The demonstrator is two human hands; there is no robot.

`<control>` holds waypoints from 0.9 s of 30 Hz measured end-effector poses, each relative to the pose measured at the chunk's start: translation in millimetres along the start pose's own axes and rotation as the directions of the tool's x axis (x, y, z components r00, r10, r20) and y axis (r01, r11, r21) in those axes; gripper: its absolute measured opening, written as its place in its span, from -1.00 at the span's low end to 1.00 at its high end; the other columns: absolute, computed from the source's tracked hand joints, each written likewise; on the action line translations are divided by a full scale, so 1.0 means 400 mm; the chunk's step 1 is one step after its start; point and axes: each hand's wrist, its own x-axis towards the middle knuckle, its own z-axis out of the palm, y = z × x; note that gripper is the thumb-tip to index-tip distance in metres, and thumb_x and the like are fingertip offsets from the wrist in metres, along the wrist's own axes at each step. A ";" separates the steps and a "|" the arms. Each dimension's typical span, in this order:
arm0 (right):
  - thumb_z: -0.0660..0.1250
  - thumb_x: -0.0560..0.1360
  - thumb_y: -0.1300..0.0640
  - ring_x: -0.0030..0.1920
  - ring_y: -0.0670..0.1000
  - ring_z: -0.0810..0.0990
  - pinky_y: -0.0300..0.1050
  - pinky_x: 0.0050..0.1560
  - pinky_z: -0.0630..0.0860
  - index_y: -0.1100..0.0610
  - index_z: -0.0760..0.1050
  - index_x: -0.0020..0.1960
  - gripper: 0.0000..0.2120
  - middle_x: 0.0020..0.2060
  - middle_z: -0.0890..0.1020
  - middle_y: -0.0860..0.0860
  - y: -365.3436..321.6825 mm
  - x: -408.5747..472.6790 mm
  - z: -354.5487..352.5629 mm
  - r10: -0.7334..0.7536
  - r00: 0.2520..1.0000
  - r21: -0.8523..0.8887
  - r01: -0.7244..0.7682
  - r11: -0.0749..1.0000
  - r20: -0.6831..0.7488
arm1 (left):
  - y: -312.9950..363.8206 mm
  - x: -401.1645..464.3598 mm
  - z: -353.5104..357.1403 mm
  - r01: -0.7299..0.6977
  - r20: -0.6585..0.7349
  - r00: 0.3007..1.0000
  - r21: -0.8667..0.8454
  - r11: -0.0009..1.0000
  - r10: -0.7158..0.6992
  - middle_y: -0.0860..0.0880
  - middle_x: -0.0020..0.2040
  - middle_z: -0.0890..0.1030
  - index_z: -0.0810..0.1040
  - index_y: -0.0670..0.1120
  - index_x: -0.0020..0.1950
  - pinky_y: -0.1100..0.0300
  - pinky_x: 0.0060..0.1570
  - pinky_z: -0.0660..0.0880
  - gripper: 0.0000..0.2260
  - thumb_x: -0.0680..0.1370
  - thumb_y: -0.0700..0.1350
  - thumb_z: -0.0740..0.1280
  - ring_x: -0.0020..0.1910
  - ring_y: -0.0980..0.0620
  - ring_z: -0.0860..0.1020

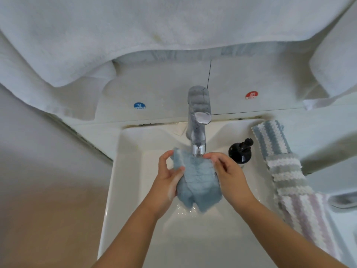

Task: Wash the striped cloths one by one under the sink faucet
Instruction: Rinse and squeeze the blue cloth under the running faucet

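Both hands hold one wet pale-blue textured cloth [195, 178] over the basin of the white rectangular ceramic sink [116, 182]. The left hand [168, 178] grips the cloth's left edge, thumb laid across the front and fingers curled behind. The right hand [229, 175] pinches the cloth's right edge, its fingertips curled over the top corner. The cloth hangs stretched between them, its lower edge drooping below the palms, with water spattering on the basin floor beneath.

Just above the hands, the spout of the chrome single-lever faucet [198, 120] ends right over the cloth's top edge. There is open basin to the left of the left hand up to the sink wall, and more bare basin below the wrists.

Just beyond the right hand stands a round black pump dispenser [240, 151] on the sink ledge. Farther right, three striped cloths lie in a row along the sink's right rim: a blue-and-white striped cloth [270, 138], a grey-and-white striped cloth [286, 175] and a pink-and-white striped cloth [307, 215].

The wall behind the faucet is pale tile. A large white terry towel [135, 31] hangs across it above the hands. On the tile, up and left of the left hand, a round blue sticker [139, 106] reads "COLD"; up and right of the right hand, a round red sticker [251, 95] reads "HOT".
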 end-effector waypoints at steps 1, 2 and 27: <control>0.17 0.64 0.17 -0.11 -0.28 0.58 -0.45 -0.11 0.46 0.02 0.59 -0.03 -0.77 -0.16 0.65 -0.20 -0.005 0.003 -0.003 0.010 1.000 0.000 -0.010 1.000 0.016 | 0.000 -0.005 -0.006 -0.017 0.041 0.999 0.009 1.000 0.016 -0.09 0.17 0.65 0.15 0.31 0.42 0.09 0.10 0.57 -0.52 0.65 -0.16 0.20 0.15 -0.01 0.63; 0.17 0.64 0.18 -0.14 -0.29 0.59 -0.46 -0.13 0.46 0.04 0.59 -0.04 -0.78 -0.18 0.65 -0.21 -0.010 0.004 -0.005 0.019 0.999 0.016 -0.020 1.000 0.034 | 0.003 -0.009 -0.009 -0.026 0.078 0.997 0.005 1.000 0.025 -0.06 0.19 0.64 0.11 0.36 0.44 0.10 0.14 0.56 -0.45 0.66 -0.20 0.18 0.18 0.01 0.62; 0.06 0.67 0.14 -0.54 -0.09 0.35 -0.29 -0.61 0.22 0.20 0.48 -0.15 -0.68 -0.49 0.53 0.01 -0.337 0.021 -0.016 0.164 0.954 0.193 -0.215 0.957 0.249 | 0.014 -0.007 -0.033 0.001 0.225 0.974 0.029 1.000 -0.008 -0.08 0.35 0.49 0.40 0.03 0.43 0.11 0.15 0.54 -0.26 0.30 -0.43 0.31 0.27 -0.01 0.55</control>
